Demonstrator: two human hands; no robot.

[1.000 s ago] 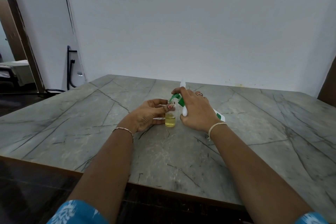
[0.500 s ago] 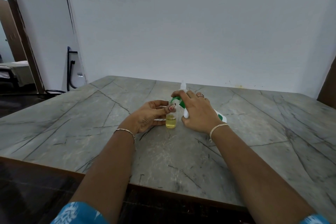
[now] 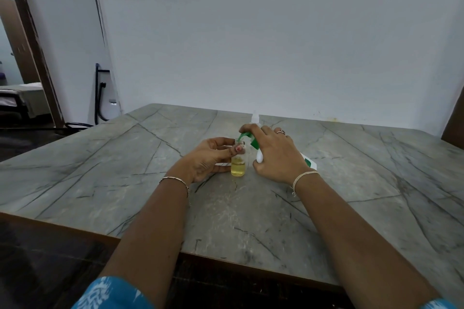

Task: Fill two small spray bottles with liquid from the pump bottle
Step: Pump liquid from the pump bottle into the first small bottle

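Observation:
A small clear spray bottle (image 3: 238, 167), uncapped and about half full of yellow liquid, stands upright on the marble table (image 3: 140, 183). My left hand (image 3: 208, 158) holds it by the neck between thumb and fingers. My right hand (image 3: 278, 155) lies over the white pump bottle (image 3: 259, 157), fingers curled on its green pump head (image 3: 247, 137), whose spout sits over the small bottle's mouth. Most of the pump bottle is hidden under my hand. A second small white-topped bottle (image 3: 255, 118) peeks out behind my right hand.
A white and green flat object (image 3: 309, 162) lies on the table just right of my right hand. The wall runs close behind the table. A doorway and a black metal frame (image 3: 99, 98) are at the far left.
My right hand has shifted slightly on the pump head, with the fingers lower over the spout. The left hand and the small bottle stay where they were.

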